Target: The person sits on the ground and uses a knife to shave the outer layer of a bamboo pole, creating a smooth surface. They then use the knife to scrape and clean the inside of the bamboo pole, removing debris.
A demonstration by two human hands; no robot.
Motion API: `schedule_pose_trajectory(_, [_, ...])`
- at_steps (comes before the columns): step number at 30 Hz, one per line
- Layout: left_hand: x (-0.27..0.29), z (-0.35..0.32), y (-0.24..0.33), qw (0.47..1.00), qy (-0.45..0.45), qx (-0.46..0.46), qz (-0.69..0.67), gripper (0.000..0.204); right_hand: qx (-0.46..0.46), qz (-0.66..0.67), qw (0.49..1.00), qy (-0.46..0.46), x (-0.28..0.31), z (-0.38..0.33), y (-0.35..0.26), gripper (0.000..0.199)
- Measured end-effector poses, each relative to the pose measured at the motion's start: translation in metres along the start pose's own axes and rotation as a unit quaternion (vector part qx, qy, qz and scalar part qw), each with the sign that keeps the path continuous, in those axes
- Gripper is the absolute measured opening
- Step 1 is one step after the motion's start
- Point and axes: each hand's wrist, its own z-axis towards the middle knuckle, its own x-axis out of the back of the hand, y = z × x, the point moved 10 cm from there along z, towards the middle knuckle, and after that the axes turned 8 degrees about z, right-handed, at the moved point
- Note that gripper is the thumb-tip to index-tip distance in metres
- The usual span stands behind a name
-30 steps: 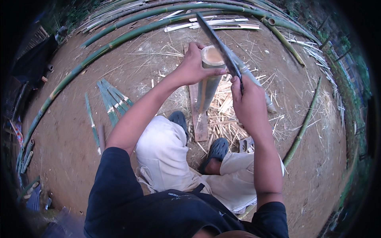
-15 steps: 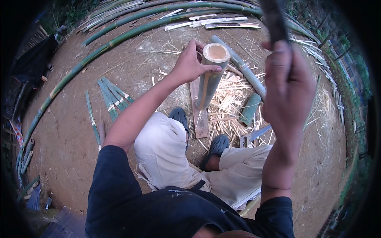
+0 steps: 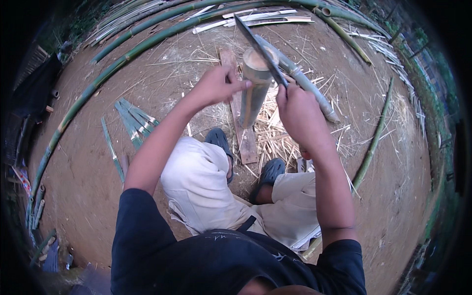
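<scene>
An upright bamboo section [image 3: 251, 101] with a pale cut top stands before me, its foot at a narrow wooden board [image 3: 249, 151]. My right hand [image 3: 304, 115] is closed round the handle of a long dark knife [image 3: 256, 43]. The blade slants up to the left across the right side of the bamboo's top; I cannot tell how deep it bites. At the bamboo's left side is my left hand [image 3: 215, 87], thumb overlapping the wall and fingers bent but apart from it, slightly blurred.
Pale bamboo shavings [image 3: 275, 140] cover the ground right of the board. A bamboo pole [image 3: 314, 96] lies behind them. Split green strips [image 3: 132, 120] lie to the left. Long bamboo culms [image 3: 128, 56] curve across the back. My shoes [image 3: 271, 172] flank the board's near end.
My right hand has brought the knife down and left from a raised position onto the bamboo's top. My left hand's fingers have loosened from the bamboo and drawn slightly left.
</scene>
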Motion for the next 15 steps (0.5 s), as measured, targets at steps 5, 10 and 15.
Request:
schedule_pose_trajectory(5, [-0.067, -0.077, 0.029, 0.984, -0.080, -0.036, -0.154, 0.052, -0.085, 0.154, 0.975, -0.138, -0.030, 0.016, 0.009, 0.041])
schedule_pose_trajectory(10, [-0.082, -0.126, 0.044, 0.965, -0.007, 0.025, -0.263, 0.054, -0.192, 0.536, 0.820, -0.052, -0.079, 0.006, 0.000, 0.042])
schedule_pose_trajectory(15, [-0.038, -0.118, 0.002, 0.965, 0.127, 0.044, -0.223, 0.037, -0.163, 0.555, 0.798, -0.169, -0.109, 0.015, -0.012, 0.068])
